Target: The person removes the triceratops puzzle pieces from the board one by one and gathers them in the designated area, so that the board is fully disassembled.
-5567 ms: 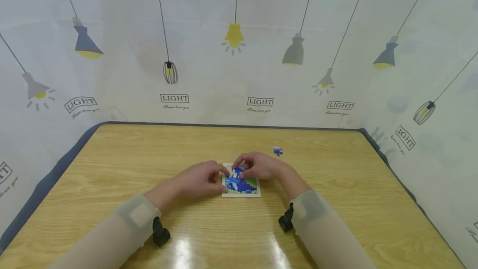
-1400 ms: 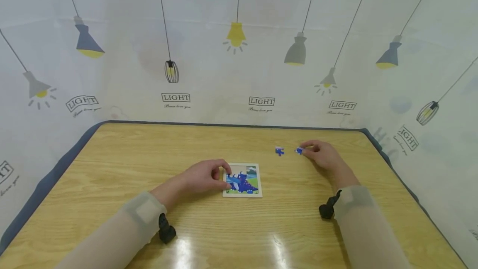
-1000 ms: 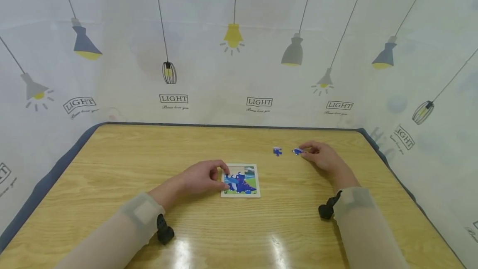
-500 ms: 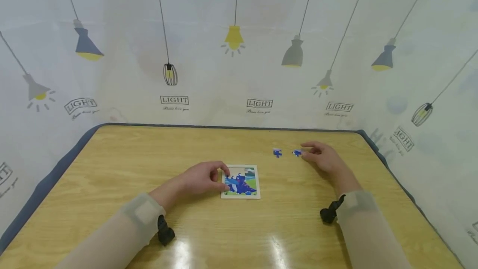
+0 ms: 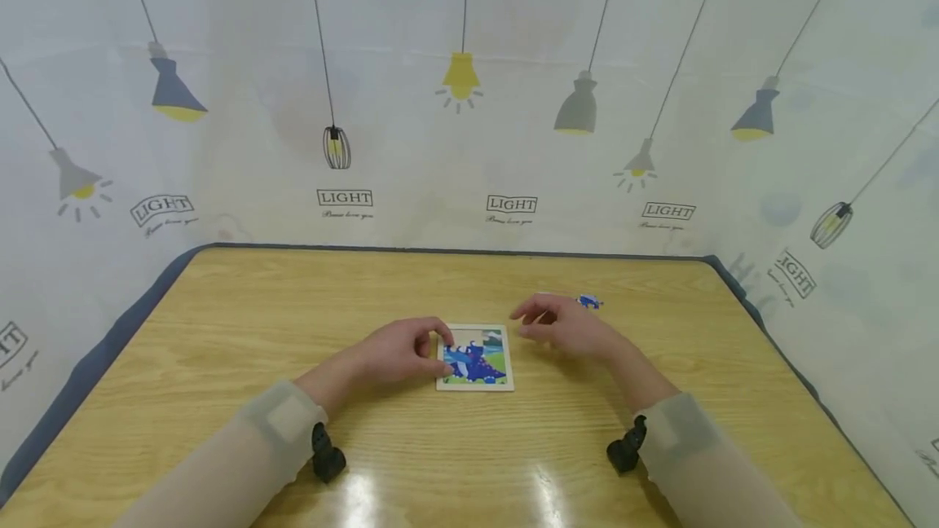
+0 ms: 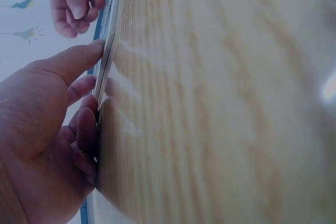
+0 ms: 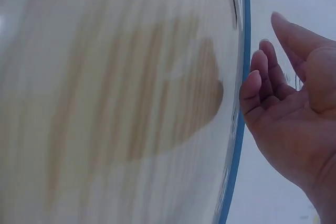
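In the head view, a small dinosaur jigsaw puzzle (image 5: 480, 367) lies in a pale frame on the wooden table, bare backing showing along its upper part. My left hand (image 5: 392, 353) holds the frame's left side, thumb at the lower part and index finger at the upper left. The left wrist view shows that thumb (image 6: 84, 59) on the puzzle's edge. Just right of the puzzle, my right hand (image 5: 568, 328) hovers with fingers loosely bent and nothing between them; the right wrist view shows the same hand (image 7: 294, 77) empty. Behind it lies a blue jigsaw piece (image 5: 589, 301).
Another loose piece is almost wholly hidden behind the right hand. The table (image 5: 257, 308) ends at a dark blue edging at the back, against a pale wall cloth (image 5: 411, 104) printed with lamps. Each wrist wears a small black camera (image 5: 328, 455).
My right hand has let go of the blue piece at the right and moved left toward the puzzle. The left hand stays on the frame. Earlier both hands were over the puzzle.
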### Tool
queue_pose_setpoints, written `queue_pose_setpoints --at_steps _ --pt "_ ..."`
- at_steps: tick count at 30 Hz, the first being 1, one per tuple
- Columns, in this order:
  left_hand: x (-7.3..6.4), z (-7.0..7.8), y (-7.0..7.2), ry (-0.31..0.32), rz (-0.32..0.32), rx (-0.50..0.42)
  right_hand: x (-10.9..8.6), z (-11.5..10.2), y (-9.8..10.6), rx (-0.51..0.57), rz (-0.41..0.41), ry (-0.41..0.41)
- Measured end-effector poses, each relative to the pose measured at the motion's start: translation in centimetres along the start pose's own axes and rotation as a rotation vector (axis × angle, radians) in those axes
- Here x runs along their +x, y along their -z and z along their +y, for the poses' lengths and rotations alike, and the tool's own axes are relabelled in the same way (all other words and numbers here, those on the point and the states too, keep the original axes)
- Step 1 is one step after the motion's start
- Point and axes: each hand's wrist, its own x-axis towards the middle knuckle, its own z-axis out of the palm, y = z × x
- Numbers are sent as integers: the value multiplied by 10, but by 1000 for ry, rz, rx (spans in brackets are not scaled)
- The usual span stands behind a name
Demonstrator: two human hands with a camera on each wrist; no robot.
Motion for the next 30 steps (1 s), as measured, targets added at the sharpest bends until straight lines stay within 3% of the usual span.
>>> queue_pose_setpoints --at_steps 7,11,16,23,30 --pt "-1 -1 -2 13 -6 -1 12 -18 -21 -25 -140 89" --pt "-1 -1 -2 9 -8 -4 15 -19 -27 -47 -172 127" --pt "-1 0 -1 9 -6 3 14 -21 -31 -67 -166 159" --pt "-2 3 1 -9 0 9 11 -25 -33 -119 -123 71" --pt "-2 2 0 -15 0 3 9 -26 -36 -127 -101 60"
